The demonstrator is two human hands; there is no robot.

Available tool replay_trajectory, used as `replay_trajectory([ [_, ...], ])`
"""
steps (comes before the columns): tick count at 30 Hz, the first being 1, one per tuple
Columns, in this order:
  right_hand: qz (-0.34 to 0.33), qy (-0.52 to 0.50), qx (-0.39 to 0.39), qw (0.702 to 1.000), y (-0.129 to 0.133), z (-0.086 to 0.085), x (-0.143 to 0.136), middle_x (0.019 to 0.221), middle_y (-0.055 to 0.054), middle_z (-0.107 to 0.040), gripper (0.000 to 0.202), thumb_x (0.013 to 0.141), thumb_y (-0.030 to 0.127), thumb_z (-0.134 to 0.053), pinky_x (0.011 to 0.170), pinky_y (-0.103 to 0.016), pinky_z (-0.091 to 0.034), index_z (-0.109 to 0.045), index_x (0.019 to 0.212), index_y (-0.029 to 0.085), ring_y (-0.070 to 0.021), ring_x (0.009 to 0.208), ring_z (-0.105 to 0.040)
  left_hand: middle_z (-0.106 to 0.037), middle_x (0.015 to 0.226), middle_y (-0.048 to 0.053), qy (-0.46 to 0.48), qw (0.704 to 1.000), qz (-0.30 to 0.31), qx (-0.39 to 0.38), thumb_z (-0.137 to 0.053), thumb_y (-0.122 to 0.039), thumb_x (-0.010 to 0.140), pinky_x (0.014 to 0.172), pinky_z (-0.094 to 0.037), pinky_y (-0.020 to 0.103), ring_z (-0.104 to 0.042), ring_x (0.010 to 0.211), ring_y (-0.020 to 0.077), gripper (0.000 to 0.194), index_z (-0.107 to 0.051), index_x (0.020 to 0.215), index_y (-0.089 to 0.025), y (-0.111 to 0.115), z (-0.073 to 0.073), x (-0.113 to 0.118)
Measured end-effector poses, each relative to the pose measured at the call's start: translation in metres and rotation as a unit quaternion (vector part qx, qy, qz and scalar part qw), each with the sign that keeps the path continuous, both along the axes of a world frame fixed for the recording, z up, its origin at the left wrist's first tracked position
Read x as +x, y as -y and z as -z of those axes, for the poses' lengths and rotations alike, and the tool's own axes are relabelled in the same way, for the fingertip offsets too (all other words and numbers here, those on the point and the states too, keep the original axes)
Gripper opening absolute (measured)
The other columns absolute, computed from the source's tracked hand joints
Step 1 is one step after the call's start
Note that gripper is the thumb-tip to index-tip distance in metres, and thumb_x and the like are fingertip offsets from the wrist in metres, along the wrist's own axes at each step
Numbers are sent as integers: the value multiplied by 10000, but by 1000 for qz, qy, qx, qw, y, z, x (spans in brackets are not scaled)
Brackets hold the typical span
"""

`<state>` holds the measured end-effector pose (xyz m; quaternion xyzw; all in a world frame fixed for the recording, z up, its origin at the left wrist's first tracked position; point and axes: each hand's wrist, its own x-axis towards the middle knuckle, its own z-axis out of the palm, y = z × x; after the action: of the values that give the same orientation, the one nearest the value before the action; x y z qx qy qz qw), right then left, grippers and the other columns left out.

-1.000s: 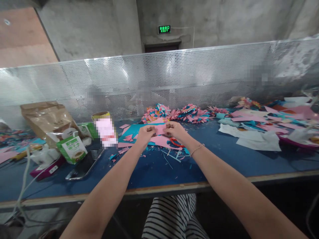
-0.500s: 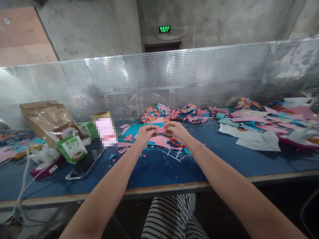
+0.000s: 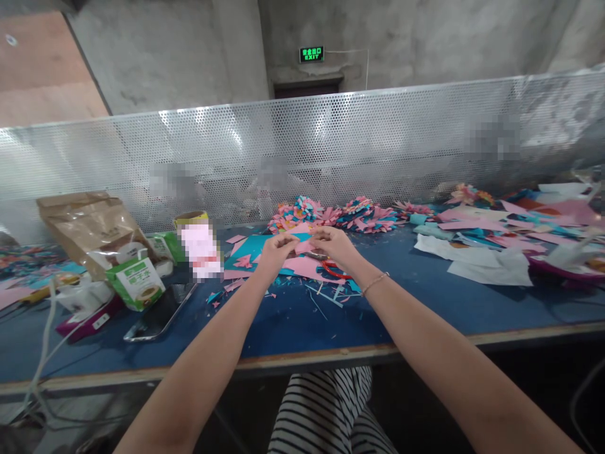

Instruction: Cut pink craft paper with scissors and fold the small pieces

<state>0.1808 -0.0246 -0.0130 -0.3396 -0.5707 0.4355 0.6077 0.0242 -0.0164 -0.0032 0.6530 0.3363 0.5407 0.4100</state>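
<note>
Between my two hands is a small piece of pink paper. My left hand has its fingers pinched at the paper's left side. My right hand pinches the paper from the right. Beneath them lie blue sheets and a larger pink sheet. Scissors with red handles rest just under my right hand, partly hidden by it. Thin paper scraps are scattered in front of the sheets.
Bunches of folded pink and blue paper stand behind my hands, before a perforated metal screen. At left are a brown bag, a green box and a phone. White tissues and paper pieces lie right.
My fingertips have moved slightly apart, and more of the pink paper between them shows. My arms have hardly moved.
</note>
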Motion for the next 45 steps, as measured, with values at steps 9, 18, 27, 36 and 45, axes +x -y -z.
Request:
replay_trajectory([
  [9,6,1,5,1000,-4,2,2,721,-11,-611,254,541,212,-678,617,-258,-489,-574,766,156,-107,643,-581,-592,623,13,-46,999,1,-9,-680,-308,545,581,-489,282,-543,556,104,218,-614,667,-140,-2,4,-2],
  [18,-23,-37,-39,998,-10,3,6,699,-4,-612,260,520,133,-678,651,-258,-490,-579,758,156,-99,654,-589,-573,555,-5,-65,998,-8,-7,-689,-282,532,552,-445,243,-495,503,78,185,-634,649,-149,1,1,-2],
  [27,1,87,42,995,-3,1,6,708,-19,-605,243,573,257,-653,621,-251,-462,-598,790,160,-103,652,-556,-594,582,13,-80,997,-13,4,-679,-304,545,553,-441,247,-500,514,88,195,-643,656,-148,4,-1,-2],
  [36,24,194,84,977,-15,14,4,560,7,-550,272,658,384,-555,472,-220,-371,-638,764,147,-75,475,-446,-581,568,9,-88,996,10,29,-669,-321,561,544,-423,238,-490,520,85,203,-640,664,-149,1,5,-2],
  [45,29,196,87,976,-14,13,5,544,13,-540,269,661,377,-549,467,-213,-360,-648,774,154,-73,469,-437,-587,575,16,-88,996,12,31,-672,-303,552,536,-423,229,-494,524,88,189,-642,664,-154,0,5,-2],
])
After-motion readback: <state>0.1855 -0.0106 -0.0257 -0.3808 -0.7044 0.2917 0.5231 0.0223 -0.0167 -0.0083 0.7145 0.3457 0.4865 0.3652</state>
